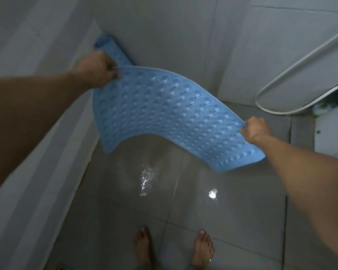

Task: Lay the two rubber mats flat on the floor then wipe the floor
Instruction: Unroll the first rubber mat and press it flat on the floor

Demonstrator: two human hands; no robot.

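Note:
A blue rubber mat (164, 114) covered in round suction cups hangs in the air above the wet grey tile floor (213, 221), sagging between my hands. My left hand (100, 69) pinches its far left edge. My right hand (256, 129) pinches its right edge. A second blue mat (111, 49) leans in the corner against the wall, mostly hidden behind my left hand and the held mat.
A white tiled wall (37, 133) runs along the left and another stands at the back. A white shower hose (293, 71) loops at the right above a dark object. My bare feet (144, 246) stand at the bottom. A drain grate (63, 266) shows at the lower left.

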